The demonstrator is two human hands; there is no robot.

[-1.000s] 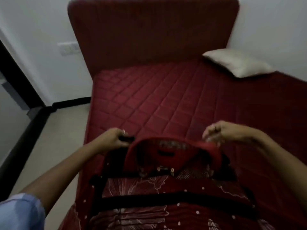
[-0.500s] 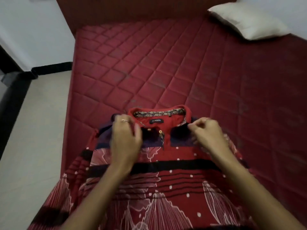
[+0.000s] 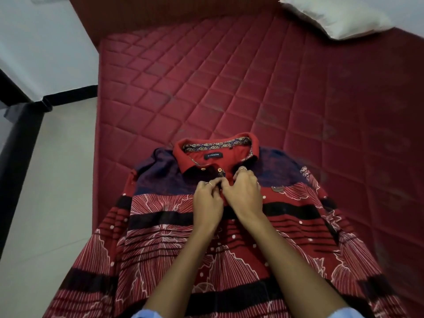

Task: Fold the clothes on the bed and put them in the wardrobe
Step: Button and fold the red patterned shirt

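A red patterned polo shirt (image 3: pixel 174 239) with black stripes and a navy yoke lies face up on the red quilted mattress (image 3: pixel 229 83), collar pointing away from me. A dark label sits inside the collar (image 3: pixel 214 155). My left hand (image 3: pixel 207 203) and my right hand (image 3: pixel 244 193) meet at the button placket just below the collar. Both pinch the fabric there with curled fingers. The shirt's left sleeve hangs over the bed's left edge.
A white pillow (image 3: pixel 337 17) lies at the mattress's far right corner. The red headboard (image 3: pixel 174 12) stands behind it. Pale floor (image 3: pixel 52 180) runs along the left of the bed, with a black skirting strip and a dark frame at far left.
The shirt has been laid flat on the mattress. Both hands have moved from the shoulders inward to the placket at the centre. The camera has tilted further down.
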